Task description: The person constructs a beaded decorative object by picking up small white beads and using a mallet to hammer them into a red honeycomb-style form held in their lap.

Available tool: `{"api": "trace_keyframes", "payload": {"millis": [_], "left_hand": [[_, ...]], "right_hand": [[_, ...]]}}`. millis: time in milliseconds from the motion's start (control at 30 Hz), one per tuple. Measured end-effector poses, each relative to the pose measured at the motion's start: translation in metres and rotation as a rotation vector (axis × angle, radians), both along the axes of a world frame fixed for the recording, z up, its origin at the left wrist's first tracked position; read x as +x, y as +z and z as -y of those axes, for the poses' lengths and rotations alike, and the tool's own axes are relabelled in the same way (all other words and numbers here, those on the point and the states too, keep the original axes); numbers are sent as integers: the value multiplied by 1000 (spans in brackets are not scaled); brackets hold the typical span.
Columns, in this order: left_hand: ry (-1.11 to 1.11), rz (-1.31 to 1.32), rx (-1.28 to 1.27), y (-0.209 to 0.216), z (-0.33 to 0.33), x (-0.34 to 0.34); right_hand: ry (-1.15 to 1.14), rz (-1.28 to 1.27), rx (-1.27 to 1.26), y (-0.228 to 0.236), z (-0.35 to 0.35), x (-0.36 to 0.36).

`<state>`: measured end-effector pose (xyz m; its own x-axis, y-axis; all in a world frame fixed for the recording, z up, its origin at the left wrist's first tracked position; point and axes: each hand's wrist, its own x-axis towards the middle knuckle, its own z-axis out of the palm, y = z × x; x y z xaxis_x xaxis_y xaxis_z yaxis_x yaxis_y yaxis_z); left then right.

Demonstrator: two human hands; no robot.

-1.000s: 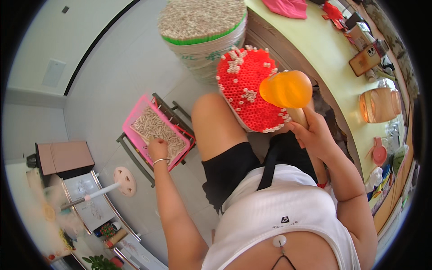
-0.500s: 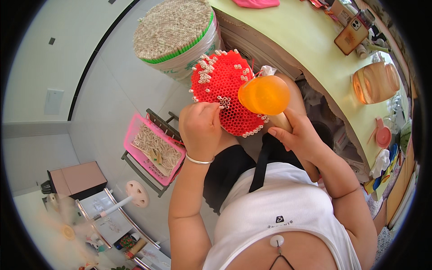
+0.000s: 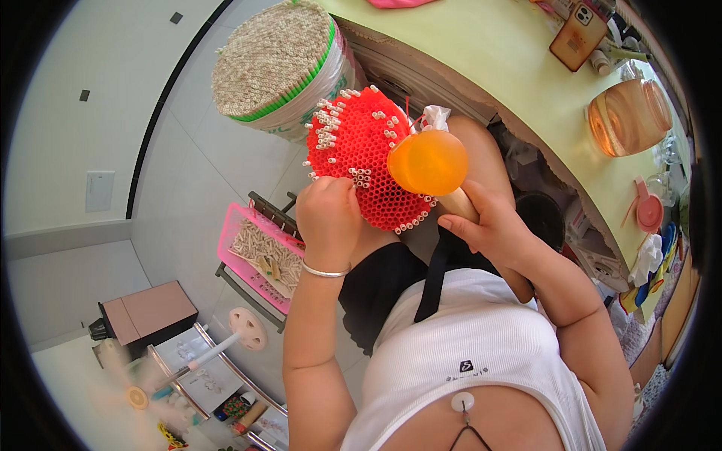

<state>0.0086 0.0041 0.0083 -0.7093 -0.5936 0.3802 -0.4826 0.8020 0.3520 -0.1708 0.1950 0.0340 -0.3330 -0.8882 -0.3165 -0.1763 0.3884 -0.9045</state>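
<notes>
Because the orange mallet [image 3: 428, 161] over the red bundle's [image 3: 350, 135] right edge looks stiff and top-heavy, its handle [image 3: 457, 204], wrapped by the right hand [image 3: 490, 219], suits gripping, while the left hand [image 3: 329, 218] presses fingertips together at the bundle's lower left, contents unclear.

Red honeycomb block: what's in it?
Pale tubes stand in some holes of the red block, mostly near edges, plus a cluster by the left hand. It and the orange mallet hide other holes.
</notes>
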Motion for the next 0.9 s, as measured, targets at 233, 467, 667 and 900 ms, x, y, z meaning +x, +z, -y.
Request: {"api": "trace_keyframes", "payload": {"millis": [233,467,667,900], "left_hand": [[-10,271,-137,0,6,-11],[135,-93,273,-1,-1,16],[312,-346,348,-22,-12,65],[328,-388,347,-33,-14,81]], "right_hand": [[-8,103,118,16,5,2],[106,-50,42,25,20,17],[263,-294,-129,42,32,36],[173,-464,-115,35,56,26]]}}
